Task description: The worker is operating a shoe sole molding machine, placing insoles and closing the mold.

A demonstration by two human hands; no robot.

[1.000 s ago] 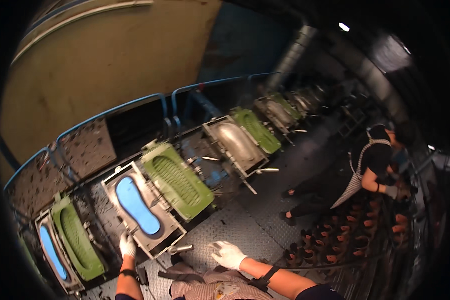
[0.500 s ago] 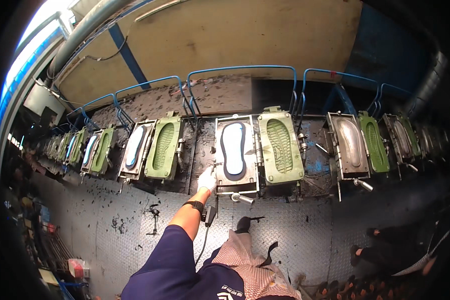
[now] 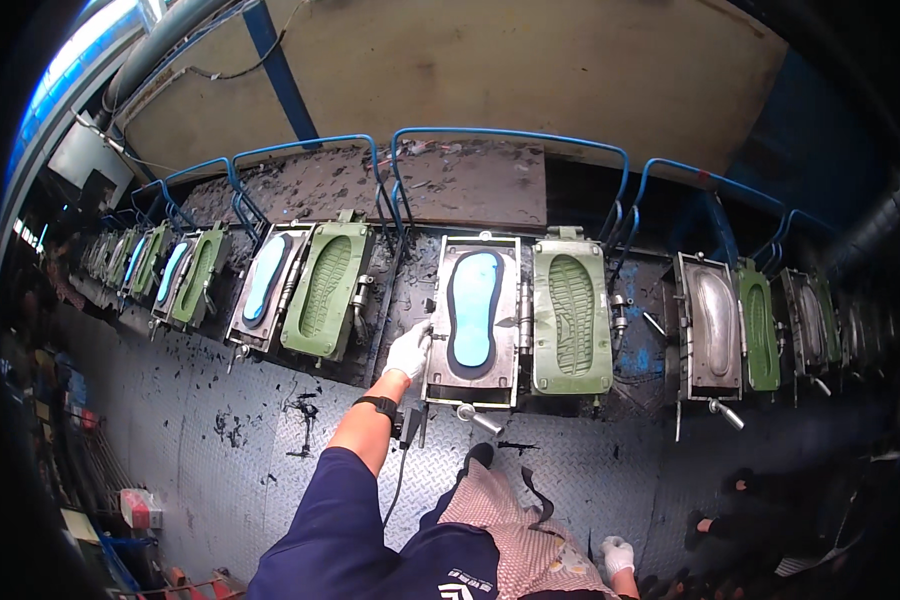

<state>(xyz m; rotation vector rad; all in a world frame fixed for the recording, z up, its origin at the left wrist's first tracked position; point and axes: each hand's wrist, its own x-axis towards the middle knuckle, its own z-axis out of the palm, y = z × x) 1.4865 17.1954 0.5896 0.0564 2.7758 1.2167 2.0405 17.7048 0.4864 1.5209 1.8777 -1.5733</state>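
Extending to the left edge of the metal mold (image 3: 506, 362), the left hand (image 3: 408, 351) shows an indeterminable grip; the right hand (image 3: 618, 554), beside the apron (image 3: 515, 530), likewise. The blue sole (image 3: 474, 308) lies in the mold.

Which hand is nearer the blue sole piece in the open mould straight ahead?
Left. The left hand is at the metal half's left edge, beside the blue sole piece; the right hand is farther, by the apron.
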